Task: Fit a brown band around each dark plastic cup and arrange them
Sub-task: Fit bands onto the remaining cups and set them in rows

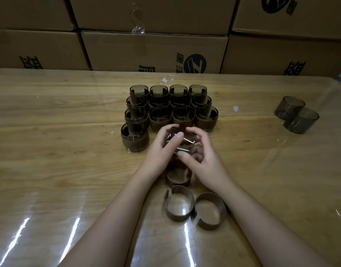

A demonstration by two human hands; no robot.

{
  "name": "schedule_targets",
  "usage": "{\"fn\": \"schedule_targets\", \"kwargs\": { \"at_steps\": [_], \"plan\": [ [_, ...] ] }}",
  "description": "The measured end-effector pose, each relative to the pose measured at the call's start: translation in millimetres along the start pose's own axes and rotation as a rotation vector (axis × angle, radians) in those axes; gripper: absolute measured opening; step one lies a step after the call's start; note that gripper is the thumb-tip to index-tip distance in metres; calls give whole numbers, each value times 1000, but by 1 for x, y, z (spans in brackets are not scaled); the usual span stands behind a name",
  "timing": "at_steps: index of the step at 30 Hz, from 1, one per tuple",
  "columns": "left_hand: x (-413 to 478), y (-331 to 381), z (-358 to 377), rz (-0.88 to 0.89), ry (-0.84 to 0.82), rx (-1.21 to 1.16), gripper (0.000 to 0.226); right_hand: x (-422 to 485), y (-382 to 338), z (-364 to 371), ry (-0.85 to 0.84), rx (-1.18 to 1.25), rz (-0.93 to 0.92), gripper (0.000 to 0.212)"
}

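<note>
**Both hands wrapped round one dark cup**

The left hand [161, 146] and right hand [203, 159] meet in the middle of the table [50, 132] and grip one dark cup [182, 140] between them. The fingers of both hands are curled closely round it. The left thumb lies across its upper side. The right fingers hook over its far edge, and the right thumb presses on the near side. The cup is tilted and held just above the table. Whether a band is already on it cannot be told, as the hands cover most of it.

Just beyond the hands stands a block of banded cups [170, 105], upright and packed in rows. One more banded cup [135, 136] stands alone at the near left corner of the block, just beside the left hand. Near the wrists lie three loose brown bands [178, 203], each an open ring with a gap. Well apart, at the far right, two bare cups [296, 114] rest against each other. Stacked cardboard boxes [154, 51] line the far edge.

The held cup is smoky, see-through and glossy, catching the light.
</note>
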State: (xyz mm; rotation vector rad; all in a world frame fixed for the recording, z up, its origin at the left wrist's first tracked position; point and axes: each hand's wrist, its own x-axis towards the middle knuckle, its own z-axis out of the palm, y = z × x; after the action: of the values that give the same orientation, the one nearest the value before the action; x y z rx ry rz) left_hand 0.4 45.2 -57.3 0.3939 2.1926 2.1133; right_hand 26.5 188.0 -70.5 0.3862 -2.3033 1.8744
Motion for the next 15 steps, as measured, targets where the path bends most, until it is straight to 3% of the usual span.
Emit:
{"fn": "schedule_targets", "kwargs": {
  "at_steps": [4, 11, 15],
  "plan": [
    [0, -2, -3, -56, -21, -61, 72, 2, -2, -3, 46, 74, 36, 46],
    [2, -4, -7, -7, 100, -146, 43, 5, -1, -6, -10, 112, 118, 47],
    [3, -3, -10, 25, 161, -243, 51, 2, -1, -11, -133, -104, 127, 25]
  ]
}}
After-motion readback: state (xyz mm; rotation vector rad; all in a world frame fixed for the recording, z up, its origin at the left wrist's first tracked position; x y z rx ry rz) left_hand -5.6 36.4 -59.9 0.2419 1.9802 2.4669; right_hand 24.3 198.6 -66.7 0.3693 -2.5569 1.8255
